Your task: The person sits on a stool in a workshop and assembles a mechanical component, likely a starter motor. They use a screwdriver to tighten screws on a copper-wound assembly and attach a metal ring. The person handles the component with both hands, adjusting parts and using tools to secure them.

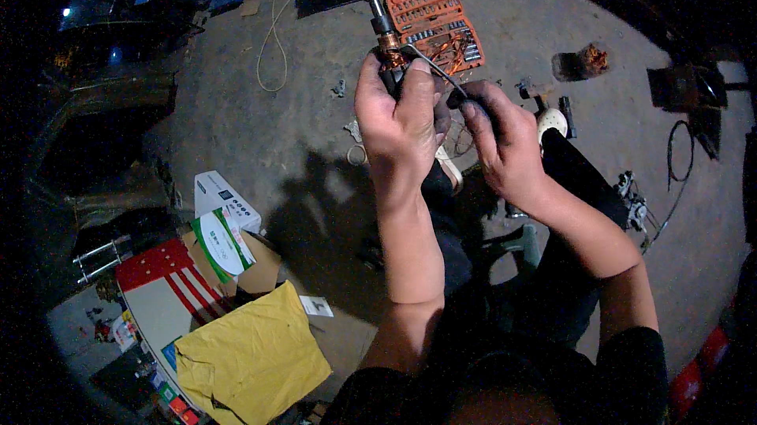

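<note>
My left hand [402,109] is closed around the lower end of a metal shaft [378,13] with a coiled section at its top, a black collar and a copper-coloured part with wire near the fingers. The shaft points up and away from me. My right hand [501,129] grips a thin metal rod [438,68] between thumb and fingers. The rod's far end appears bent and lies beside the copper-coloured part; whether it touches is unclear. Fingers hide the rod's near end.
Beyond my hands an orange socket set case [430,1] lies open on the floor. At the lower left are a yellow bag [252,354], a white box [225,196] and a green-and-white packet [221,244]. A dark cable [680,157] curls at the right.
</note>
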